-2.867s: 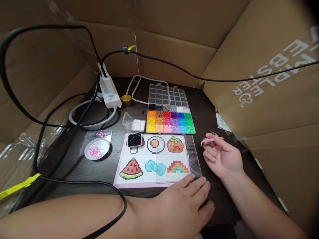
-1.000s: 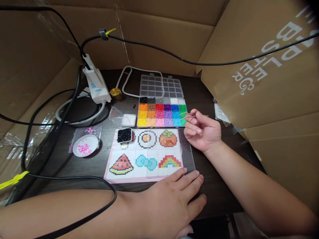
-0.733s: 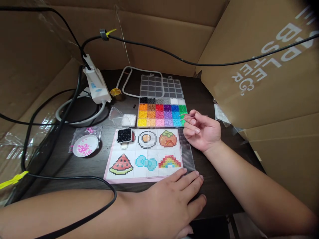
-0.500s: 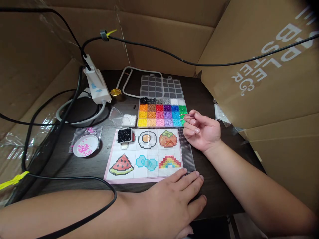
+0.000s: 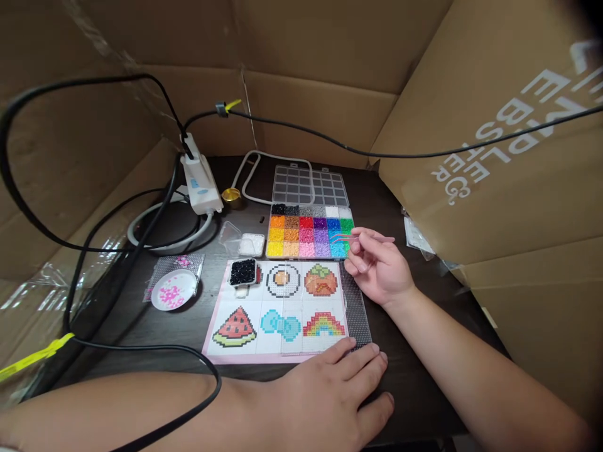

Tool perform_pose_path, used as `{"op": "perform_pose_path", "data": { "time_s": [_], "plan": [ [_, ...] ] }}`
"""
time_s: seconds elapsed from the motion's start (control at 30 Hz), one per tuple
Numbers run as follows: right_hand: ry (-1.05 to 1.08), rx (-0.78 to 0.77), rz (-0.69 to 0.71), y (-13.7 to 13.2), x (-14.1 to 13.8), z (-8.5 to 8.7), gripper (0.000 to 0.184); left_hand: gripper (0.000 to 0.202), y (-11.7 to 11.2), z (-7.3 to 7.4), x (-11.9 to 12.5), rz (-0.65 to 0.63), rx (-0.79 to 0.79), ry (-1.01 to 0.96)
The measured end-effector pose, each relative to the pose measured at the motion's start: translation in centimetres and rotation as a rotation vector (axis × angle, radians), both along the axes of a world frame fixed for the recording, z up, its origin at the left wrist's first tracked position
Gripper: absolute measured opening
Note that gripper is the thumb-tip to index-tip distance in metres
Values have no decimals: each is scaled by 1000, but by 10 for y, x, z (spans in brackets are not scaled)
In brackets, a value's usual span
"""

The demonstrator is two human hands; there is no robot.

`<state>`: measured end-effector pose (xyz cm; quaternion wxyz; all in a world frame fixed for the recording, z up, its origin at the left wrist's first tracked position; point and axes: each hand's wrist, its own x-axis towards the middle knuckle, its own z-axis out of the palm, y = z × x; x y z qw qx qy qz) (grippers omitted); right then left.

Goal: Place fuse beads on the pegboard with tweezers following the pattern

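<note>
In my right hand (image 5: 379, 267) is a pair of pink tweezers (image 5: 372, 238), pinched between thumb and fingers. The tips point left, over the blue compartments of the bead box (image 5: 306, 256), whose several sections hold beads sorted by colour. Fingers outstretched, my left hand (image 5: 342, 392) lies flat at the lower right corner of the pattern sheet (image 5: 211, 351), near a clear pegboard (image 5: 362, 314). The sheet shows a watermelon slice (image 5: 234, 328), a bow (image 5: 281, 324), a rainbow (image 5: 324, 325), an egg and a persimmon. A small tray of black beads (image 5: 243, 272) covers its upper left picture.
A white dish with pink beads (image 5: 173, 290) sits on a pegboard at left. Behind the sheet are a tray of white beads (image 5: 251, 244) and a gold cup (image 5: 231, 198). A power strip (image 5: 202, 185) and black cables (image 5: 141, 346) occupy the left; cardboard walls surround the table.
The view has tilted up, so the table sits lower. My right hand has brought the tweezers slightly left over the bead box. My left hand stays at the sheet's corner.
</note>
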<state>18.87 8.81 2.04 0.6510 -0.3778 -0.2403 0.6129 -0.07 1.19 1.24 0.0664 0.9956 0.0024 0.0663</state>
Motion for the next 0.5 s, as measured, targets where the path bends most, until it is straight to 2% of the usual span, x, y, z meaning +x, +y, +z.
{"op": "perform_pose_path", "data": {
  "time_s": [0.2, 0.37, 0.5],
  "plan": [
    [-276, 100, -203, 5, -7, -8, 25, 40, -3, -16, 4, 52, 120, -146],
    [-609, 163, -318, 4, -7, -14, 21, 40, -3, -16, 3, 42, 116, -149],
    [-722, 173, -379, 2, -15, -12, 18, 40, -4, -16, 2, 40, 97, -144]
  ]
}}
